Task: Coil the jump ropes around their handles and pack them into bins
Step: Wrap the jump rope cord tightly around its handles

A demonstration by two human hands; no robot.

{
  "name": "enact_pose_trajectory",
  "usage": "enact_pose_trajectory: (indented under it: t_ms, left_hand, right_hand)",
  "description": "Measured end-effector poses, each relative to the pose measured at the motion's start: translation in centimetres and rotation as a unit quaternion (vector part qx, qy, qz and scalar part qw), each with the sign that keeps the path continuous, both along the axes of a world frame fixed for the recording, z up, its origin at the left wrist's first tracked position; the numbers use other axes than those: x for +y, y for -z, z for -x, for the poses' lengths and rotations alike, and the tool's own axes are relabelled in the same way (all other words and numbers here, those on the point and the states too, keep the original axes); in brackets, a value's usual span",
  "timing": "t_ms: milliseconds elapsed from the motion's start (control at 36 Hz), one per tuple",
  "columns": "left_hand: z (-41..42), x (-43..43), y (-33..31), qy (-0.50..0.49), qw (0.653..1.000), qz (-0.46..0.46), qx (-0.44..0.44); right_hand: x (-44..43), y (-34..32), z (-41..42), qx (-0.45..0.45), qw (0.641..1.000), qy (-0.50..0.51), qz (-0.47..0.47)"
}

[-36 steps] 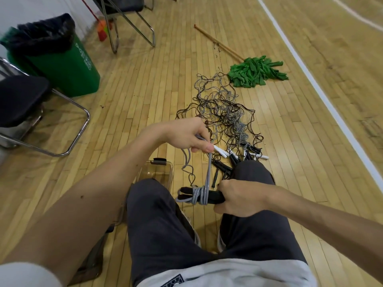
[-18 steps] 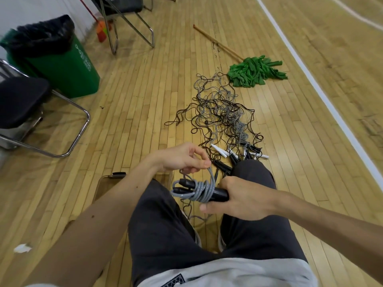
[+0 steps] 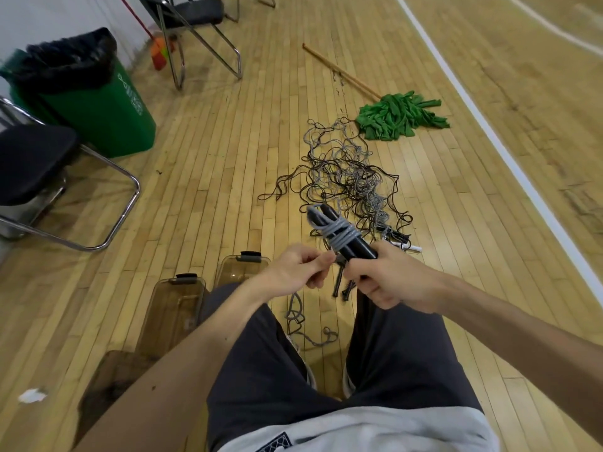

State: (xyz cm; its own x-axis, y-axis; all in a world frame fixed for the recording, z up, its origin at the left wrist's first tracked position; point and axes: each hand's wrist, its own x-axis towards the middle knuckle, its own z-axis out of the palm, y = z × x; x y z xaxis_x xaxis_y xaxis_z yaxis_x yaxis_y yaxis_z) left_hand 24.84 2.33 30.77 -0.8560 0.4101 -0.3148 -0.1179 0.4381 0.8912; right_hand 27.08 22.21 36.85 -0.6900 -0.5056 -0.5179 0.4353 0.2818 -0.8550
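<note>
Person is seated on the wooden floor (image 3: 228,158), legs apart, both hands up in front of the knees.

Right hand (image 3: 388,282): fingers curled tight round the near end of a pair of black handles (image 3: 354,247), held side by side with the far ends tilted up and away to the left. Grey cord (image 3: 341,234) is wrapped several turns around the middle of the pair, with a small loop at the far tips.

Left hand (image 3: 293,272): fingers curled, thumb and forefinger pinching the grey cord right at the base of the wraps, touching the right hand's fingers. The slack tail (image 3: 303,324) drops down and lies in loose loops on the floor between the legs.

The rest of the ropes sit in a tangle (image 3: 346,177) of black and grey cord on the floor just beyond the hands. Loose black handles (image 3: 341,287) lie under the hands, and a white handle (image 3: 411,247) lies just right of them.

Two clear bins (image 3: 173,308) stand on the floor by the left leg, side by side, each with a dark latch at its far end. Can't tell the contents.

Around:
- Green mop (image 3: 398,117) lies past the tangle.
- Green trash can (image 3: 107,109) with a black liner is far left.
- Metal-frame chair (image 3: 32,158) is beside the trash can.
- White court line (image 3: 489,132) runs along the right.
- Paper scrap (image 3: 31,395) is near left.
</note>
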Motion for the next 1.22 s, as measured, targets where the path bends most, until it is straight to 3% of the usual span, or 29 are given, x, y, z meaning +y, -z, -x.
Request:
enact_pose_trajectory:
  t_ms: [111,250,500,639,833,944,1222]
  left_hand:
    - [-0.9,0.4,0.7,-0.006,0.997,0.052,0.061]
    - [-1.7,0.6,0.4,-0.014,0.995,0.063,0.078]
    - [-1.8,0.1,-0.3,0.019,0.988,0.101,0.112]
    - [-2.4,-0.3,-0.3,0.024,0.99,0.117,0.081]
    - [-2.8,-0.6,-1.3,0.043,0.973,0.185,0.13]
    - [-2.8,-0.1,-2.8,0.078,0.946,0.259,0.18]
    - [-1.6,-0.2,-6.9,0.165,0.83,0.414,0.337]
  right_hand:
    - [0.2,0.7,0.1,-0.028,0.998,0.041,0.029]
    - [0.9,1.1,0.5,-0.023,0.996,0.085,0.025]
    - [2.1,1.9,1.2,0.025,0.995,0.091,-0.016]
    - [3.0,2.4,2.4,0.038,0.988,0.142,-0.038]
    - [4.7,3.9,3.9,0.068,0.978,0.168,-0.106]
    - [4.7,5.2,4.2,0.068,0.976,0.148,-0.145]
    - [3.5,5.6,4.6,0.006,0.982,0.07,-0.175]
